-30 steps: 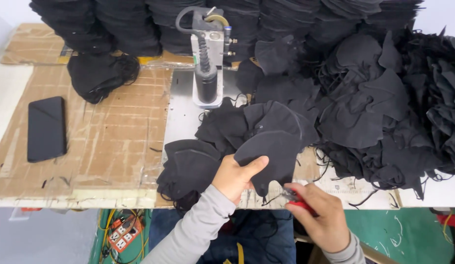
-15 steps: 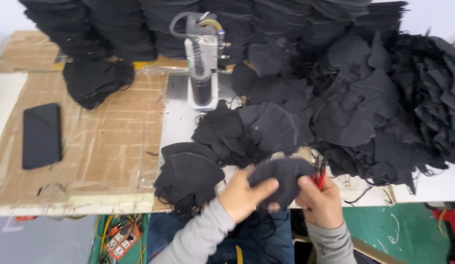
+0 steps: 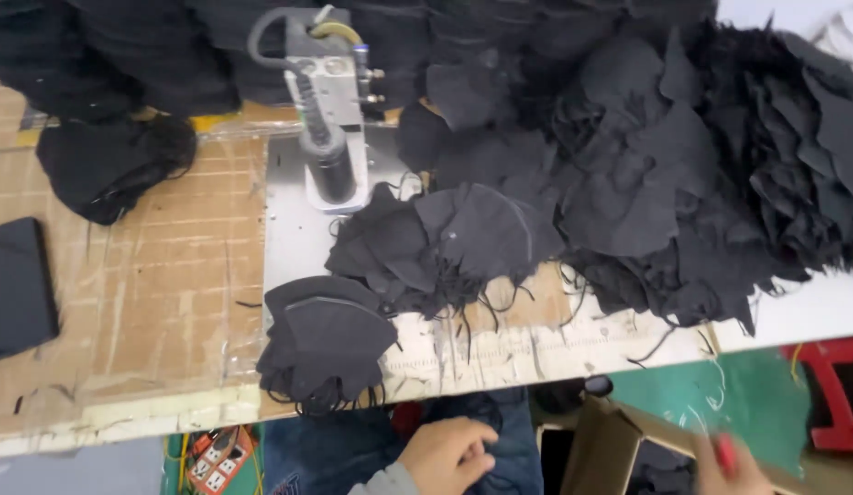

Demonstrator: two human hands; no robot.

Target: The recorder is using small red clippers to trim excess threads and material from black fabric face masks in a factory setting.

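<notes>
Both hands dropped below the table (image 3: 124, 417) edge since earlier: left hand (image 3: 449, 451) loosely curled, empty; right hand (image 3: 729, 467) gripping a red tool (image 3: 724, 451); I see no mask piece held.

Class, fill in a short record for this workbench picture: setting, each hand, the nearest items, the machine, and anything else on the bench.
Setting: workbench covered in taped cardboard, seen from above
Left hand: below the bench edge, fingers curled, nothing visible in its grip
Right hand: at the bottom edge, blurred, holding a small red tool
Nearest items: small stack of black masks at the bench edge
Machine: grey metal press head on a metal plate
Also there: large heap of black mask pieces; flat black device at left; cardboard box below
</notes>
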